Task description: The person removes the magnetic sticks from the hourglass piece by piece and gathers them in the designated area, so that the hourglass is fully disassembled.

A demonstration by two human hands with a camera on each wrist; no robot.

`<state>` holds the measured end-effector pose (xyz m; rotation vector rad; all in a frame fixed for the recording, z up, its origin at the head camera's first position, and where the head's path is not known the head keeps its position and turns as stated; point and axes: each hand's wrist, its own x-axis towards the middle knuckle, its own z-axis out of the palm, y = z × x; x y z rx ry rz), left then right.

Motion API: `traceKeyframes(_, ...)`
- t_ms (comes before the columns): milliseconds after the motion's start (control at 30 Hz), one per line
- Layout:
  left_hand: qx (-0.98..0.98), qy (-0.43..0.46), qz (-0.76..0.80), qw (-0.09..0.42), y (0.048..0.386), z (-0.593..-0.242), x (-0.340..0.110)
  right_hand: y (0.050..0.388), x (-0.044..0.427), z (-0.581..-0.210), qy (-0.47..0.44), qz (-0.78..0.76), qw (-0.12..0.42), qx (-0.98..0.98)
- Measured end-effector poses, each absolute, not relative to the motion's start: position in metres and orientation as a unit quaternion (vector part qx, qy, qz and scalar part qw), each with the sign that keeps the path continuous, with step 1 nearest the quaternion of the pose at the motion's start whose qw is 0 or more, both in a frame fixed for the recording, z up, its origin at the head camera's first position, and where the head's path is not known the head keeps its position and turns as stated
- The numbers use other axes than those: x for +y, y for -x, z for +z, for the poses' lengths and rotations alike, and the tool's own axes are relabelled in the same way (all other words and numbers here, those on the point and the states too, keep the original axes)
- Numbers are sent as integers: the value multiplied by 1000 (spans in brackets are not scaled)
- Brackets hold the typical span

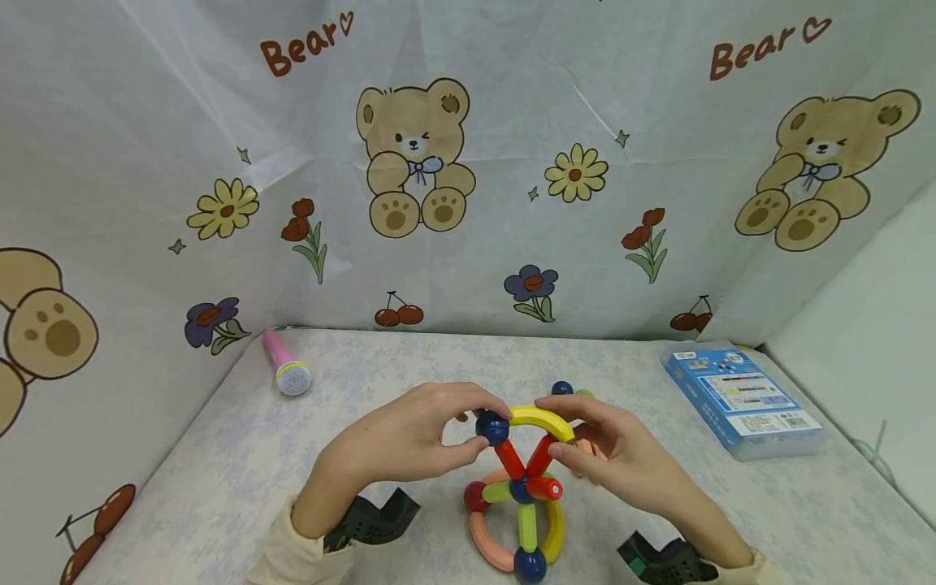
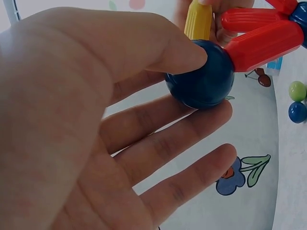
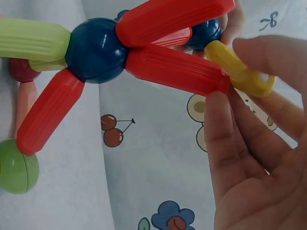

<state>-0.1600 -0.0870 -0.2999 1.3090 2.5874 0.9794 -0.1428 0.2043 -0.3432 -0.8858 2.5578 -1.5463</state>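
A magnetic stick-and-ball construction stands on the table, with a central blue ball from which red sticks and green sticks spread. Curved orange and yellow pieces form its ring-like base, joined by a red ball and a lower blue ball. My left hand pinches an upper blue ball on the end of a red stick. Between thumb and fingers, my right hand grips a curved yellow stick, whose other end meets that ball. A right fingertip touches a red stick's end.
Behind the construction lie a loose-looking blue ball and a green piece, partly hidden by my right hand. A pink toy microphone lies back left. A blue box in clear plastic lies at the right. Bear-print cloth hangs behind.
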Motion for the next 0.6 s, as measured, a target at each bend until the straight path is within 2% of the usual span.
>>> traceKeyframes(267, 847, -428, 313, 38, 160, -300, -87, 142, 211, -341, 299, -486, 38, 821)
traceKeyframes(600, 848, -425, 314, 39, 159, -300, -88, 145, 210, -346, 301, -475, 24, 827)
